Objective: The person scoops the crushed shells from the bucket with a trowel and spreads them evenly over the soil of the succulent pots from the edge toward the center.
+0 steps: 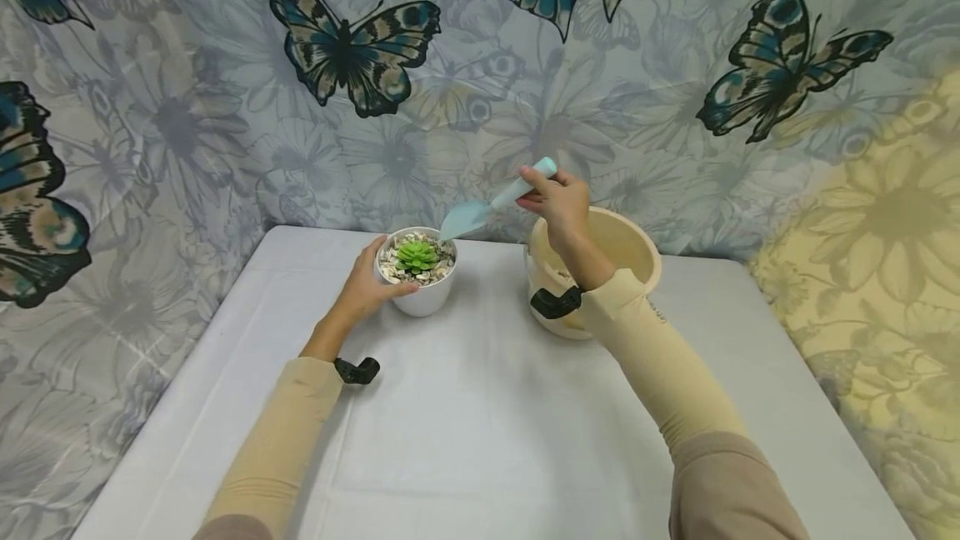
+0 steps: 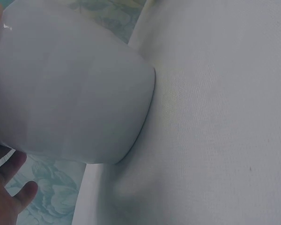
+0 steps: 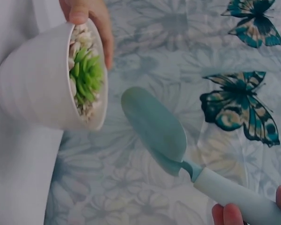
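A white flower pot stands on the table, holding a small green succulent among pale pebbles. From its left side my left hand holds the pot, thumb along the near rim and fingers round the far side. The left wrist view shows the pot's smooth wall close up. My right hand grips the handle of a light blue trowel. The trowel's blade points toward the pot, just above and beside its rim. No soil or pebbles show on the blade.
A larger cream bucket stands right of the pot, partly hidden behind my right forearm. White cloth covers the table. A butterfly-patterned curtain hangs close behind the table's back edge.
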Demonstrator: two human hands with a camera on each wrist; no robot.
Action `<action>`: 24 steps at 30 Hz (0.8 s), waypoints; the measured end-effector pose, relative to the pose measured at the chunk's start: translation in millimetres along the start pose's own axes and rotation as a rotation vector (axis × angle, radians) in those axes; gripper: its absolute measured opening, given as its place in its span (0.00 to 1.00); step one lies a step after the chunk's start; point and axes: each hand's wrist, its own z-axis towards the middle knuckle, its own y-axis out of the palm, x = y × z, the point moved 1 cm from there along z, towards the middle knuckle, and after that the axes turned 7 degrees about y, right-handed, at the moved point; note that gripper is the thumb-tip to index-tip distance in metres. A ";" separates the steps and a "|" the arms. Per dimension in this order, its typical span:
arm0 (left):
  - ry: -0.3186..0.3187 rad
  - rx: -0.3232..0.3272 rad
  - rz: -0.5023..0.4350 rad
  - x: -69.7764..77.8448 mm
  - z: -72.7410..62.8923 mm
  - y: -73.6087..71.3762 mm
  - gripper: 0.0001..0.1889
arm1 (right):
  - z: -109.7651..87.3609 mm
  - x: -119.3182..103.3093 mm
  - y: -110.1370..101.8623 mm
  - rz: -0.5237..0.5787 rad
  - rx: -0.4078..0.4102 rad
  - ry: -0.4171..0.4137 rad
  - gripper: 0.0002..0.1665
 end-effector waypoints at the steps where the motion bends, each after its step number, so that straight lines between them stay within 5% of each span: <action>1: -0.002 0.002 0.002 -0.2 -0.1 0.1 0.64 | -0.7 -1.1 -2.9 0.000 -0.005 -0.003 0.11; 24: 0.008 -0.001 -0.035 1.5 -0.7 0.3 0.62 | -6.6 -29.2 -60.5 0.091 -0.010 -0.091 0.06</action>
